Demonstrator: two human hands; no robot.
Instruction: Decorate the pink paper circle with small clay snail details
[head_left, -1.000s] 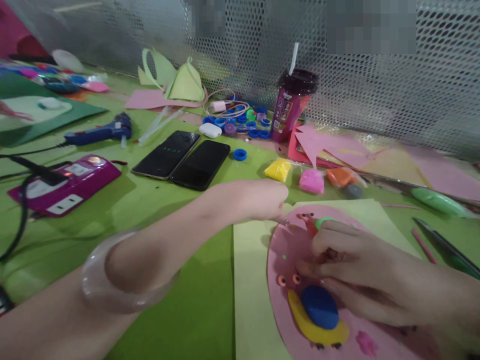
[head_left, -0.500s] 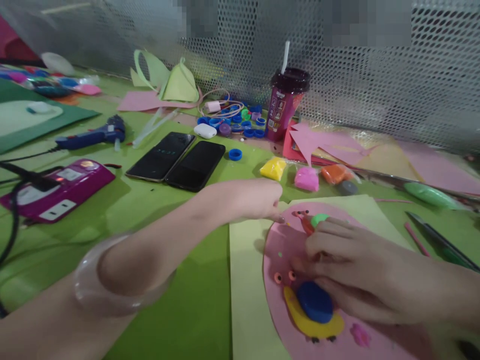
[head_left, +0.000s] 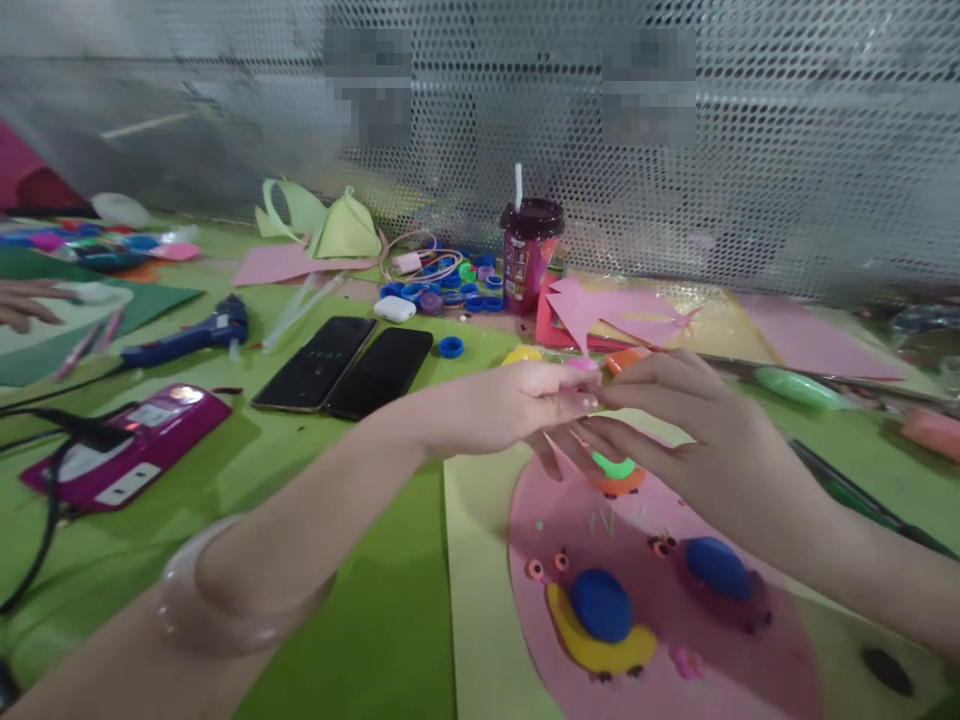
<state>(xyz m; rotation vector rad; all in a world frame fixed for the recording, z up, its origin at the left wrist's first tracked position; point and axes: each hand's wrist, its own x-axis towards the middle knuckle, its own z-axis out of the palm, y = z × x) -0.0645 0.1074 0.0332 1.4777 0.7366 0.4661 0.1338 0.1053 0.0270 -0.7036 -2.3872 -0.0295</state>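
My left hand (head_left: 517,405) and my right hand (head_left: 675,430) meet fingertip to fingertip in a pinch above a pink paper disc (head_left: 547,510). What lies between the fingers is too small to make out. A clear bangle (head_left: 240,595) sits on my left forearm. On the disc lie a yellow clay snail with a blue shell (head_left: 600,615), a second blue-shelled figure (head_left: 716,570) and a green-and-orange clay piece (head_left: 615,472) just under my hands. The disc rests on a pale yellow sheet (head_left: 480,560).
Two black phones (head_left: 345,365), a blue glue gun (head_left: 187,340) and a magenta power strip (head_left: 127,450) lie to the left. A dark cup with a straw (head_left: 529,255), bottle caps (head_left: 442,290) and pink paper scraps (head_left: 600,305) sit by the mesh wall. Another person's hand (head_left: 22,302) shows far left.
My right hand lifted off the pink disc, uncovering the second blue-shelled figure. My left hand rose too, and their fingertips now touch. The view tilted up.
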